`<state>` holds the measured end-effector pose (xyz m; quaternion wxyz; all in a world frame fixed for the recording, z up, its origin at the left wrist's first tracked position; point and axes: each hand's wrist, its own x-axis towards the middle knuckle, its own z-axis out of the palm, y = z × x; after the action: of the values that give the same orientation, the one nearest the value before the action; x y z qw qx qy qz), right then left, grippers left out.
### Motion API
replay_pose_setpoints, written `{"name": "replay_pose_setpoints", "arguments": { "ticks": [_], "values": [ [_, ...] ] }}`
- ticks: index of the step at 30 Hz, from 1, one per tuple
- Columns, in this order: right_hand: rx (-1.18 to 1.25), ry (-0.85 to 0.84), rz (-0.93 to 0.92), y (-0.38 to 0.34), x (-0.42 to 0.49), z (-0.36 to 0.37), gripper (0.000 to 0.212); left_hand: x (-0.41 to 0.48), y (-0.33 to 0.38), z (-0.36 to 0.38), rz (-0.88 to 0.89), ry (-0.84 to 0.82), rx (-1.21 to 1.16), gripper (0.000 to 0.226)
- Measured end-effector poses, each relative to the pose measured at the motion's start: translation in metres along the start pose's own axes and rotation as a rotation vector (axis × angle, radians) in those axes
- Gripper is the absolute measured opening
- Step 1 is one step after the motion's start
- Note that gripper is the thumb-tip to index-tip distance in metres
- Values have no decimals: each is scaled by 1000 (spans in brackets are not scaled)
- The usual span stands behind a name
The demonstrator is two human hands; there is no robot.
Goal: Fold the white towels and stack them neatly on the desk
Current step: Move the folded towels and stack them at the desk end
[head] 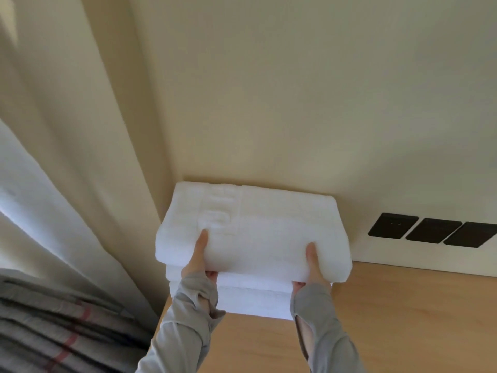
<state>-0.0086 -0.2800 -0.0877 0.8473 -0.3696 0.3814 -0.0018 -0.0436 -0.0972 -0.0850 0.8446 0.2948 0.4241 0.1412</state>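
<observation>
Left grip (200,261) and right grip (313,266) each pinch the folded towel (258,232), thumbs on top, fingers beneath.

The fingers of the left hand (199,262) and right hand (314,267) are hidden under the towel (269,232); only the thumbs show on top. That towel covers most of the stack (252,300) beneath, so I can't count its layers. Raised lettering toward the towel's 11 o'clock corner is too blurred to read. At 3 o'clock, the last of three black plates (433,230) is cut by the edge. At 8 o'clock a blurred striped cloth (53,332) runs out of view. Both sleeves (183,332) are cut off at 6 o'clock.
</observation>
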Motion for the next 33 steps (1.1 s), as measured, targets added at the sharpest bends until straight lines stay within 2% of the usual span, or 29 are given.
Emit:
{"name": "replay_pose_setpoints", "arguments": {
  "ticks": [2,3,4,6,8,10,14,17,21,24,33],
  "values": [
    [-115,34,-42,-11,5,-10,110,1,7,-7,75,64,44,74],
    [-188,29,-72,-18,9,-18,119,2,12,-13,122,125,80,84],
    [-255,-9,-95,-27,13,-24,119,4,19,-21,176,183,118,91],
    [-392,-141,-105,-45,19,-31,102,9,34,-36,278,236,220,94],
    [-568,-260,-136,-61,23,-34,87,14,50,-44,323,172,409,91],
    [-693,-325,-188,-69,28,-34,78,20,59,-43,287,99,556,88],
    [-817,-307,-358,-62,37,-34,58,25,61,-34,228,117,653,95],
    [-791,-307,-376,-54,39,-38,48,26,57,-34,240,121,613,98],
    [-728,-328,-336,-48,39,-40,46,25,55,-37,232,139,652,103],
    [-735,-321,-304,-51,34,-37,48,22,55,-36,172,132,564,104],
    [-849,-211,-420,-47,26,-29,44,30,60,-41,177,121,617,99]
  ]
}}
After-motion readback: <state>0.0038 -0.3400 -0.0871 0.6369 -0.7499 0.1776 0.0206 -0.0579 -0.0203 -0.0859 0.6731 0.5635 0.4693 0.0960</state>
